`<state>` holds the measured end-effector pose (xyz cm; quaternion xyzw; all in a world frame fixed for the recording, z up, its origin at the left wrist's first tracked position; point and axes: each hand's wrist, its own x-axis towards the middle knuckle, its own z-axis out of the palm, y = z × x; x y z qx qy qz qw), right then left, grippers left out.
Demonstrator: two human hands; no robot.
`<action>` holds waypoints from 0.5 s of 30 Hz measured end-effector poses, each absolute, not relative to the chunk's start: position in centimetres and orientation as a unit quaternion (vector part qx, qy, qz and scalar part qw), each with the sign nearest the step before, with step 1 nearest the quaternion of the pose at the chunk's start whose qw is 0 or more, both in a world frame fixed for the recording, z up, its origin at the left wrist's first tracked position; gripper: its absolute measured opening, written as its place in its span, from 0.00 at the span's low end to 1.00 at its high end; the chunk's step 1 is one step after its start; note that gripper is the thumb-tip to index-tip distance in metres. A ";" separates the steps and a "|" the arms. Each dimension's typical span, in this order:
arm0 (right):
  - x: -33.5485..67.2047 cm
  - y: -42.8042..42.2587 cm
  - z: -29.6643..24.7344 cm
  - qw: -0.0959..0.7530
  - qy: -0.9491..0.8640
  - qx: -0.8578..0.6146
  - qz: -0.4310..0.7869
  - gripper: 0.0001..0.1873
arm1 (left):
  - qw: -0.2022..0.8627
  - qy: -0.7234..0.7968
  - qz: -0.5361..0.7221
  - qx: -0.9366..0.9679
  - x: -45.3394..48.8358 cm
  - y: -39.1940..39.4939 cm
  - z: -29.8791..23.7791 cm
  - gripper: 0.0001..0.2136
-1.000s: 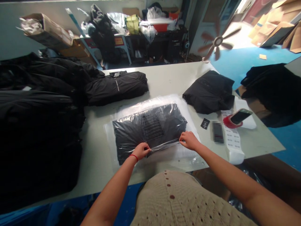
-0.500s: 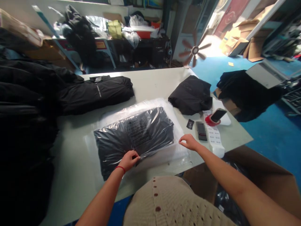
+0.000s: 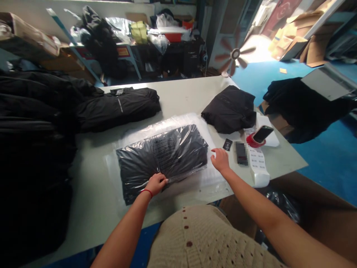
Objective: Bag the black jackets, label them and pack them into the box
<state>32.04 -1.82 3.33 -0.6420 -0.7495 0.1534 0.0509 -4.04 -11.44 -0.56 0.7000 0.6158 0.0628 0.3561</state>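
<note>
Blue-painted floor (image 3: 320, 163) and scattered cardboard sheets (image 3: 290, 46) surround a long pale work table (image 3: 178, 83), and a bladed fan (image 3: 235, 54) stands beyond its far end. Just ahead of the left hand (image 3: 156, 184), a dark folded garment (image 3: 161, 156) lies flat inside a clear plastic bag (image 3: 170, 124), the film glossy and lightly creased over it.

The left arm reaches forward from the body with a thin red string (image 3: 147, 192) around the wrist. That hand sits palm down on the near edge of the bag, with its fingers curled against a fold of film; whether they are pinching it or only pressing, I cannot tell. The right arm stretches diagonally inward, and the right hand (image 3: 221, 160) is open and palm down, with its fingers spread, just beside the garment's corner and gripping nothing.

Slippery film like this creases easily, so even, flat pressure along the edge would serve better than a hard tug at one spot.

To the right of the right hand lie a small black tag (image 3: 227, 144), a white label strip (image 3: 258, 163) and a phone (image 3: 259, 134) propped on a red tape roll (image 3: 250, 141).
</note>
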 end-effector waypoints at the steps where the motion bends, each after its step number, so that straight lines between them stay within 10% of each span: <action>1: 30.2 -2.7 3.8 0.085 -0.772 -0.612 0.146 0.15 | 0.355 0.614 0.071 0.701 -4.1 -11.6 -0.5 0.15; 15: 19.9 -6.6 4.2 -0.118 -0.908 -0.372 0.151 0.07 | 0.387 0.586 0.142 0.698 -4.6 -12.4 -1.2 0.13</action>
